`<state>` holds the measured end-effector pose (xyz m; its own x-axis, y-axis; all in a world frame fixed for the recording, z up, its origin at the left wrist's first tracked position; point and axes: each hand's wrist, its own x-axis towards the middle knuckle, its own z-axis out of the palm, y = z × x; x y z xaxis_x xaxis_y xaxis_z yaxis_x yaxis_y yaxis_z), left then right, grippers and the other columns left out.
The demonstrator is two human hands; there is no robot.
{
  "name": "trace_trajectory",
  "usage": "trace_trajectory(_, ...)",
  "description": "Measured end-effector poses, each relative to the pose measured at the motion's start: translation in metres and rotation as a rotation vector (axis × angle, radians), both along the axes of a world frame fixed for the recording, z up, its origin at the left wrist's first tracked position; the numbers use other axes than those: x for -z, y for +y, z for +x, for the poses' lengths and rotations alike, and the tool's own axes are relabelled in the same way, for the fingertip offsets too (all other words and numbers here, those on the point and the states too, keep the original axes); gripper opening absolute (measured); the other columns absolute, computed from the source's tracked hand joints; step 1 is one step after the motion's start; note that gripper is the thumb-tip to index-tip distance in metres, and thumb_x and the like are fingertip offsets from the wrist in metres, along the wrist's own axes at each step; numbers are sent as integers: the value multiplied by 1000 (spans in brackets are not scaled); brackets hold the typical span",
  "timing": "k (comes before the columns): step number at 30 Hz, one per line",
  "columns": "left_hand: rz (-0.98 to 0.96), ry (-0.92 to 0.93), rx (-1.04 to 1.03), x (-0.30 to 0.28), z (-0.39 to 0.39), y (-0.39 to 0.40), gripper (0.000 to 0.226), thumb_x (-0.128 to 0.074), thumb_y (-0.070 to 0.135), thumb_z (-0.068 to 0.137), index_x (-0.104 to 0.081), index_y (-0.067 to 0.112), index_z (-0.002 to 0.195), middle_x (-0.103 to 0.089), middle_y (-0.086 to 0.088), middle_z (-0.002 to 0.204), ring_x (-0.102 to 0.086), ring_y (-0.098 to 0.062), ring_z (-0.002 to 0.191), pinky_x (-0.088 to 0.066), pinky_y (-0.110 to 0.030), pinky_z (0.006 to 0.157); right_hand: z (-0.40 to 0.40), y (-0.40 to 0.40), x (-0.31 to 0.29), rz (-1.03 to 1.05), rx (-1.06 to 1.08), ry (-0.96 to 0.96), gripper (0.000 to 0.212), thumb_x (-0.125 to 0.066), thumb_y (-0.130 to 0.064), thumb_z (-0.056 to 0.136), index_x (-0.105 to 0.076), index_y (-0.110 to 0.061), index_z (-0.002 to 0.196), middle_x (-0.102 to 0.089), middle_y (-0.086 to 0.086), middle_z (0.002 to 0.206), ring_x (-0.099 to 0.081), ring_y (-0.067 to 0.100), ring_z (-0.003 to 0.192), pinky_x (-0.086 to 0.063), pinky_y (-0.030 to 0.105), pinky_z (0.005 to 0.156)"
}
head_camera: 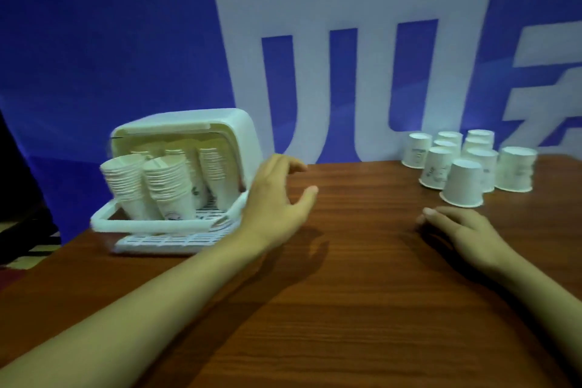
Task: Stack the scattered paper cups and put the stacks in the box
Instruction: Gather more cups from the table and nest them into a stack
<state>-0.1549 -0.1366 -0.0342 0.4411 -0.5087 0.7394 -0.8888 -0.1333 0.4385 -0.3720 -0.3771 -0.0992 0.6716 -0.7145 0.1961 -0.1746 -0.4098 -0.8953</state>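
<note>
Clearly a good part is done: several stacks of paper cups (151, 186) already lean inside the white box (189, 135), which sits on the bench (346, 293) at the far left. Left to do, I'd judge, is the cluster of upturned cups (463, 179) standing far right (ten or so; motion blur makes the count unsure). The left hand (277, 195) hovers just beside the box, fingers spread, holding nothing. The right hand (456, 227) rests near the cluster, fingers relaxed and empty. The box's rear is hidden, so how many stacks it holds I cannot tell.
</note>
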Motion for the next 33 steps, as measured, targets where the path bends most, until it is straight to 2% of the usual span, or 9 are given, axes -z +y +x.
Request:
trace_trajectory(4,312,146,216,28,-57,-104,32,-75,28,92,-61,20,120,-58,8,119,-57,-11,116,-48,-30,103,-13,-6,-5,18,114,-74,30,-59,-33,103,-78,-17,86,-75,-3,87,-69,19,91,-56,37,86)
trace_trajectory(9,390,215,237,46,-80,-193,52,-73,30,92,-51,18,138,-52,0,137,-48,-19,132,-43,-35,113,-27,-25,-8,-153,412,-130,27,-60,-24,99,-74,-13,80,-73,3,80,-67,20,85,-50,39,79)
trace_trajectory(13,350,24,256,36,-95,-243,62,-65,24,95,-39,19,152,-38,-3,156,-35,-27,144,-34,-40,120,-30,-41,-5,-35,616,-283,23,-59,-21,96,-74,-13,80,-71,1,77,-66,19,82,-47,31,68)
trace_trajectory(17,550,-269,282,33,-103,-275,76,-53,23,103,-12,31,165,1,3,176,3,-29,162,-10,-51,130,-24,-50,0,-19,616,-278,21,-61,-19,95,-73,-12,79,-72,-1,77,-66,18,80,-46,28,66)
trace_trajectory(20,641,-368,304,32,-102,-285,76,-51,24,103,-9,31,166,-5,3,175,3,-28,162,-8,-52,129,-24,-51,2,-8,630,-289,20,-61,-18,94,-74,-11,81,-72,0,78,-66,18,79,-46,28,64)
trace_trajectory(23,603,-321,309,33,-103,-284,80,-59,25,97,-17,34,164,-33,-1,156,-26,-27,149,-37,-50,114,-24,-50,1,-4,647,-311,19,-61,-17,94,-73,-10,82,-72,2,79,-66,19,78,-47,29,65)
trace_trajectory(25,560,-322,276,30,-105,-281,77,-65,28,93,-27,33,160,-37,-5,142,-34,-29,136,-49,-46,99,-24,-49,0,-3,658,-317,19,-60,-17,95,-73,-9,84,-72,2,80,-65,19,78,-46,25,63)
trace_trajectory(29,475,-332,237,22,-104,-270,46,-69,29,90,-55,21,132,-39,-7,133,-41,-30,125,-53,-41,91,-24,-49,0,3,671,-311,17,-60,-17,93,-73,-11,83,-71,1,83,-65,17,80,-43,19,60)
trace_trajectory(33,444,-238,269,19,-97,-257,33,-74,27,84,-47,22,104,-44,-4,134,-42,-27,123,-47,-34,91,-24,-49,0,12,664,-286,16,-60,-18,93,-73,-13,84,-71,1,87,-64,16,83,-44,27,66)
